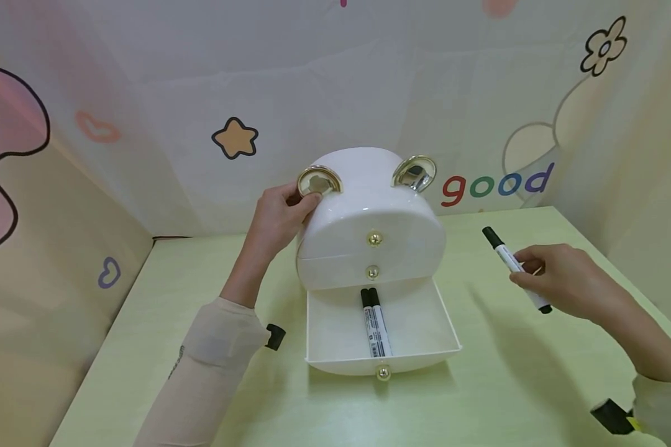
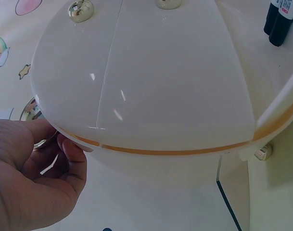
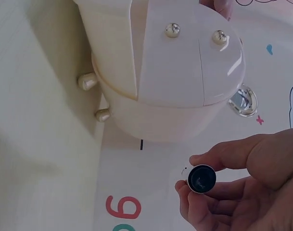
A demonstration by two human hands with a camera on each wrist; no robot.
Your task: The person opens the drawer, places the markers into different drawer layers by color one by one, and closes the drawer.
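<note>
A white rounded storage box (image 1: 363,217) with gold ears and round gold knobs stands on the table. Its bottom drawer (image 1: 332,316) is pulled out toward me, and two black-capped white markers (image 1: 371,323) lie side by side in it. My left hand (image 1: 276,217) holds the left gold ear (image 1: 319,180), thumb in front and fingers curled behind. To the right of the box, above the table, my right hand (image 1: 565,273) pinches another marker (image 1: 507,257) between thumb and fingers. That marker tilts, black cap up and away; the right wrist view shows its dark end (image 3: 202,179) face-on.
The pale green table (image 1: 481,397) reaches back to a printed white curtain (image 1: 324,99) close behind the box. Cloth walls flank it on both sides. The right gold ear (image 1: 415,172) sticks out at the box's top.
</note>
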